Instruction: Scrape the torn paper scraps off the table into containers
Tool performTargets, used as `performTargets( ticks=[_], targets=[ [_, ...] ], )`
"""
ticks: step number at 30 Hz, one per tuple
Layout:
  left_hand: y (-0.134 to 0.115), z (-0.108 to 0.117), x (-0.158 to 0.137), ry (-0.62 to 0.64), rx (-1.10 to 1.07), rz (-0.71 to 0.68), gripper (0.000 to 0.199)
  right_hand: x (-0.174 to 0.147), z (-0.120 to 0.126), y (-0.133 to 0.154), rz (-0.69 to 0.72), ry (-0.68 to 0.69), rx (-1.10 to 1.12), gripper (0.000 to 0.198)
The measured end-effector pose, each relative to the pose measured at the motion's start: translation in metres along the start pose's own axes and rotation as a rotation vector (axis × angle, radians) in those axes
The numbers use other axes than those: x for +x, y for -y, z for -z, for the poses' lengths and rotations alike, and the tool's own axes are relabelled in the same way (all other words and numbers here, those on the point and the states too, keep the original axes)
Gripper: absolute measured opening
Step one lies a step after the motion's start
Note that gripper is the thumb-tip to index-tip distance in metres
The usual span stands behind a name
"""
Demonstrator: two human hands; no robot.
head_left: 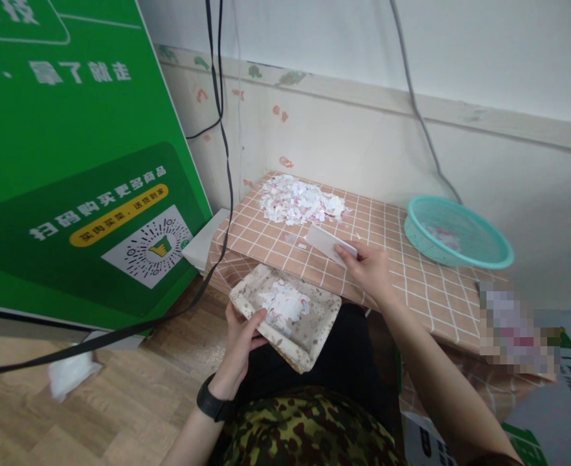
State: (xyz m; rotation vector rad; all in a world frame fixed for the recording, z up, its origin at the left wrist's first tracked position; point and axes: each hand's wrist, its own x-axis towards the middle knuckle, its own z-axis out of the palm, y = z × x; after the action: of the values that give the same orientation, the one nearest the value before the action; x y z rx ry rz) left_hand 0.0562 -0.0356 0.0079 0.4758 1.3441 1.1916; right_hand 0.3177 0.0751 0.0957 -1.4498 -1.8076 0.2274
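My left hand (243,333) grips the near left rim of a shallow rectangular tray (322,309), pale with brown speckles. The tray is held just below the table's front edge, and torn white paper scraps (283,303) lie in it. Between the thumb and fingers of my right hand (368,265) is a flat white card (325,244), tilted low over the tablecloth. Beyond the card, a heap of torn paper pieces (300,200), mostly white with some pink, spreads over the back left of the table. A few small bits lie near the card.
A checked brown cloth covers the table (412,291). At its right stands a turquoise plastic basket (460,255) with some paper pieces inside. A green cabinet (86,129) rises on the left. Black cables (224,155) hang in front of the wall. A white bag (74,372) lies on the floor.
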Motion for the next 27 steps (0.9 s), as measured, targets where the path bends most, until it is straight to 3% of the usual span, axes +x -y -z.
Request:
performTargets(
  ticks=[7,11,18,23,27],
  targets=[
    [-0.001,-0.002,-0.001,-0.029,0.013,-0.012,0.089,-0.025,-0.015,0.004,0.127,0.027,-0.051,0.029],
    [-0.001,-0.001,-0.002,-0.014,0.009,-0.003,0.092,-0.024,-0.017,-0.005,0.120,-0.025,-0.089,0.030],
    [-0.004,-0.004,-0.004,-0.039,0.025,-0.008,0.087,0.016,-0.014,-0.022,-0.079,-0.091,0.067,0.040],
    [-0.006,-0.006,-0.006,-0.034,0.037,0.008,0.089,0.042,-0.020,-0.033,-0.044,0.026,0.231,0.038],
    [-0.006,-0.005,-0.005,-0.039,0.033,0.005,0.089,0.050,-0.012,-0.038,-0.020,0.138,0.204,0.039]
  ],
)
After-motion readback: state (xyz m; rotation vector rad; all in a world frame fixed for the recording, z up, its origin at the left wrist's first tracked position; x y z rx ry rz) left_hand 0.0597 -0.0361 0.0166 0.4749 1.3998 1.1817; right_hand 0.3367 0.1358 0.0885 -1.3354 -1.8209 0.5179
